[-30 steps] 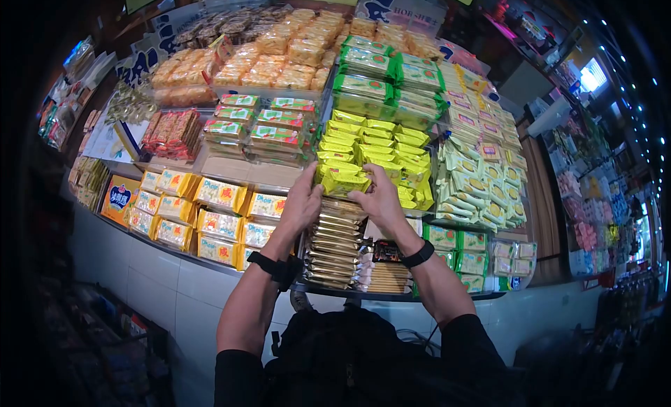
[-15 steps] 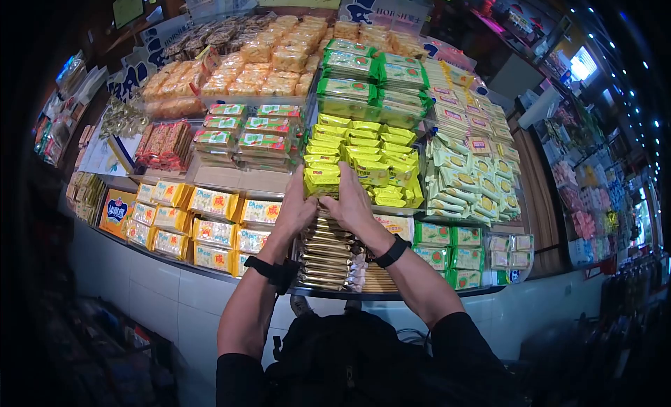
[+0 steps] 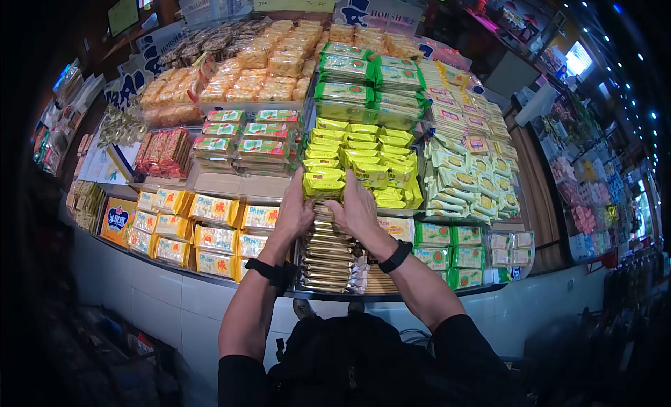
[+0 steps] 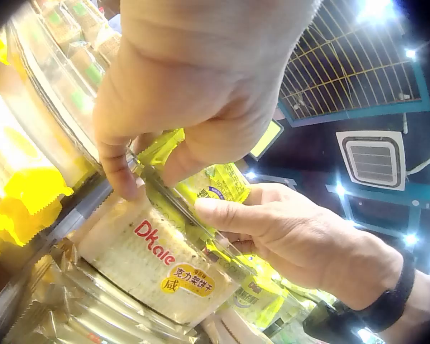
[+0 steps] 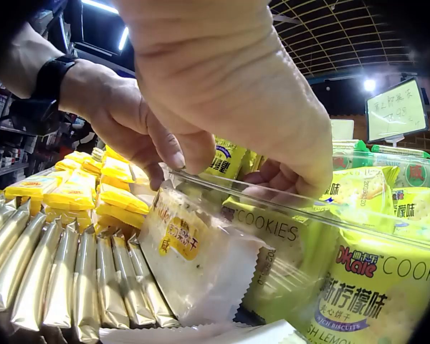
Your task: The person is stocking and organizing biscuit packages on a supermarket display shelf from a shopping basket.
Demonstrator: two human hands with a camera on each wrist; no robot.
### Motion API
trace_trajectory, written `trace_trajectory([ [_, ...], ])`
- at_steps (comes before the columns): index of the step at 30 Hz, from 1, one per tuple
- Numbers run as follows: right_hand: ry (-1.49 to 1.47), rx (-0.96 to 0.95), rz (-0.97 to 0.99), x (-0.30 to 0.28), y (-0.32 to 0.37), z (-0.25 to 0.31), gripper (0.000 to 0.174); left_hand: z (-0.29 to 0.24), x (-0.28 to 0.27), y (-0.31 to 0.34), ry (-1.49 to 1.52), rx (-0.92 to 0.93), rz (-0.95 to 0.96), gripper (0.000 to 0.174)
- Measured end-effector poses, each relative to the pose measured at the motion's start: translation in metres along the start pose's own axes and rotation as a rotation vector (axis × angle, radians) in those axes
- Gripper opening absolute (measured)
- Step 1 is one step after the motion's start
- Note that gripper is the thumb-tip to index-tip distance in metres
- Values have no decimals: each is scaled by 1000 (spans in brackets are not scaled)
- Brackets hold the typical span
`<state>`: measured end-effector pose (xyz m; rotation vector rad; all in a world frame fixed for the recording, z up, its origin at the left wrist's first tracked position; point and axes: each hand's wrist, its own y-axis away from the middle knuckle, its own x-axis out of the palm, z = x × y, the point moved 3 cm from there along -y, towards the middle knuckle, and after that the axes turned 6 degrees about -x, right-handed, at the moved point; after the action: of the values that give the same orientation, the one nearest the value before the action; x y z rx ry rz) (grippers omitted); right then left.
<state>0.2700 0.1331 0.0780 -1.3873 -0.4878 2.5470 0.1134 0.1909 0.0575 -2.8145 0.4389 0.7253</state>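
Left wrist, "Dkale" packet [image 4: 154,261], left hand [image 4: 193,79] above

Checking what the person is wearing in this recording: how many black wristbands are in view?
2. One wristband is on the left wrist, behind the left hand; the other is on the right wrist, behind the right hand.

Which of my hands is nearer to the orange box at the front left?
Your left. The left hand is at the left side of the lemon cookie packs, right of the orange box; the right hand is at their right side, farther away.
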Motion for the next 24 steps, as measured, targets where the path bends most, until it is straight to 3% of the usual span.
trace_trajectory([
  [6,-85,57,11,-17,7,3,80,-22,-14,9,29,-55,65,74],
  [9,-137,64,-32,-26,14,1,81,-7,-12,5,96,-31,92,75],
  [15,-197,95,-43,-30,19,2,75,-1,-13,-2,255,-152,116,68],
  [24,-49,-129,-305,-34,4,33,47,6,-13,-2,74,26,110,67],
])
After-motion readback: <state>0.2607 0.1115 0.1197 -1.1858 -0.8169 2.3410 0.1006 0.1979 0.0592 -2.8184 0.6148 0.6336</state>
